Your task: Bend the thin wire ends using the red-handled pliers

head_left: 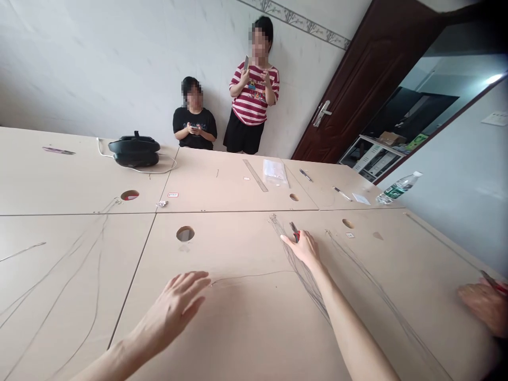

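My right hand (306, 247) is closed around a pair of pliers (295, 230) with red handles. Their dark jaws point away from me, and most of the handles are hidden under my fingers. Below and beside that hand runs a bundle of thin grey wires (296, 263), gathered at its far end. My left hand (180, 296) is open, its fingers stretched out to the right and holding nothing. Near its fingertips is the end of a single thin wire (250, 275), which stretches across the table (238, 328) toward the bundle.
More wires (367, 278) lie to the right, others (73, 259) to the left. Another person's hand (482, 304) with a red-handled tool is at the right edge. Farther back are a black case (135, 151), a ruler (255, 175), pens and a water bottle (399, 188). Two people are by the wall.
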A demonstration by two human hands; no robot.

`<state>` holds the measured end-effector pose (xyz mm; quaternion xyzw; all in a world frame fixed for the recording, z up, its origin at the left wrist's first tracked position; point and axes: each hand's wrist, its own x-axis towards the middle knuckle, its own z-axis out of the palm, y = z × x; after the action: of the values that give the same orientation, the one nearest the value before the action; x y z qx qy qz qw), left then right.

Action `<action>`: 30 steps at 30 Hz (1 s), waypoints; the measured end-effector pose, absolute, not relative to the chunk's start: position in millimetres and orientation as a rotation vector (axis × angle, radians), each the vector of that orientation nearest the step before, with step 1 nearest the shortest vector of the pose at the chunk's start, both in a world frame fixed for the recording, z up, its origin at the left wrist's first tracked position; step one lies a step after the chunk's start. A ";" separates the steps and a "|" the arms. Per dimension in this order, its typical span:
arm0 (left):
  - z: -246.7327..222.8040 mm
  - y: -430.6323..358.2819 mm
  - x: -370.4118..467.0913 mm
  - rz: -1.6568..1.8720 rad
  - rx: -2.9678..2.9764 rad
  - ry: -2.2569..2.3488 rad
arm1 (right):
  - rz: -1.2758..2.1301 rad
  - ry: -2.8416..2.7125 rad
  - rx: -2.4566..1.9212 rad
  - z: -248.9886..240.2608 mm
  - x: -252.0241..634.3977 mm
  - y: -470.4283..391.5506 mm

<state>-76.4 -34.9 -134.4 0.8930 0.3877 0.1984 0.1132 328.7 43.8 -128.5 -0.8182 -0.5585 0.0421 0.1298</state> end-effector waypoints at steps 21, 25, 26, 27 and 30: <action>-96.2 -32.5 -22.5 0.165 2.282 1.466 | 0.222 -1.492 -2.515 -130.7 323.9 28.5; -81.1 -35.0 -30.0 0.148 2.208 1.452 | 0.201 -1.495 -2.523 -133.1 325.1 28.3; -76.7 -37.4 -35.2 0.143 2.181 1.451 | 0.187 -1.496 -2.526 -133.9 325.2 28.4; -72.5 -41.0 -42.1 0.132 2.143 1.448 | 0.170 -1.496 -2.528 -134.7 325.1 28.5; -64.3 -60.5 -74.6 0.094 1.965 1.397 | 0.105 -1.495 -2.532 -138.1 324.1 28.6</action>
<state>-74.6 -60.5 -64.3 0.7608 0.5411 0.0363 0.3565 324.1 28.6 -138.1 -0.8563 -0.5056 0.0356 0.0996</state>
